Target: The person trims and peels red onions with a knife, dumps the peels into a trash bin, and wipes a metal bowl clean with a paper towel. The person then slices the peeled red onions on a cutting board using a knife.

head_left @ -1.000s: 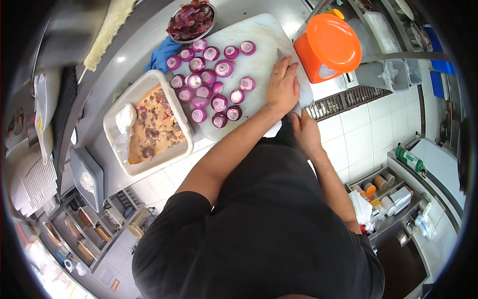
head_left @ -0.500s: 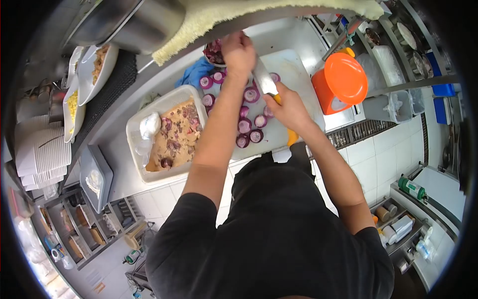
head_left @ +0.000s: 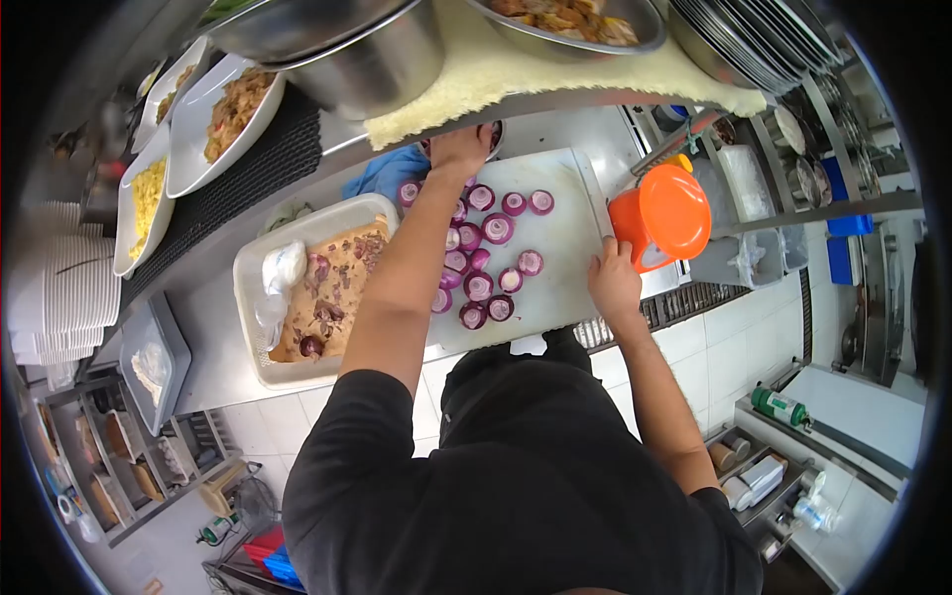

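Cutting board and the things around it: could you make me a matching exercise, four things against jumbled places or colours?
Things:
1. Red onions
2. Left hand
3. Right hand
4. Lidded plastic container

Places or colours:
A. At the right edge of the cutting board
B. Bright orange
C. Spread on the board
D. At the metal bowl

Pairs: 1-C, 2-D, 3-A, 4-B

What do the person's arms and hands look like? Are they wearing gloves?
No gloves! The left hand and right hand are both bare. The person wears a plain black top with short sleeves that end above the elbows, so the forearms are uncovered. No watch or bracelet shows. The fingers are too small to check for rings.
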The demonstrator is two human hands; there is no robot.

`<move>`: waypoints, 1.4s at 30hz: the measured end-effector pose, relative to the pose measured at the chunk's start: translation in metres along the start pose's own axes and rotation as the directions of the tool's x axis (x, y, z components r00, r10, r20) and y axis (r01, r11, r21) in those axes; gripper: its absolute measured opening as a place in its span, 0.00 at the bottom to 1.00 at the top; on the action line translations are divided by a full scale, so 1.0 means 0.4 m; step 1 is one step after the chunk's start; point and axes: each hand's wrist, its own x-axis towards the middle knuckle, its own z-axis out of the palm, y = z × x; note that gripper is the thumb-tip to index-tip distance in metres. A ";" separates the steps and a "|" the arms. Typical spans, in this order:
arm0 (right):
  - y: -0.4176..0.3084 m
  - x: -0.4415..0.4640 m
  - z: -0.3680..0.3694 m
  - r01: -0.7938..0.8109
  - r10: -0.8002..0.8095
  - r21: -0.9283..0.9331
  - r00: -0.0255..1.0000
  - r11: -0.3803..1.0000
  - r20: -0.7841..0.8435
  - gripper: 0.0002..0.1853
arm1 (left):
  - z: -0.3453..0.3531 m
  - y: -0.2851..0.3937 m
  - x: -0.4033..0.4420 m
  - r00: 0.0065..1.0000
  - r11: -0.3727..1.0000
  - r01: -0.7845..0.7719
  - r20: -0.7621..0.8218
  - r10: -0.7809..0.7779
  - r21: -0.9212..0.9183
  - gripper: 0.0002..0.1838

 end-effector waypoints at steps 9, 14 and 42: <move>-0.025 -0.004 0.012 0.164 -0.185 -0.115 0.961 0.980 -0.207 0.34 | -0.113 0.011 -0.056 0.996 0.974 -0.034 -0.083 0.016 -0.224 0.31; -0.140 0.196 0.010 0.352 -0.307 0.228 0.928 0.908 -0.213 0.24 | -0.212 0.037 -0.249 0.899 0.976 -0.091 -0.438 -0.004 -0.196 0.31; -0.279 0.289 -0.076 -0.245 -0.143 0.927 0.945 0.285 0.294 0.15 | -0.392 0.072 -0.722 0.859 0.587 0.065 -0.253 -0.444 -0.807 0.29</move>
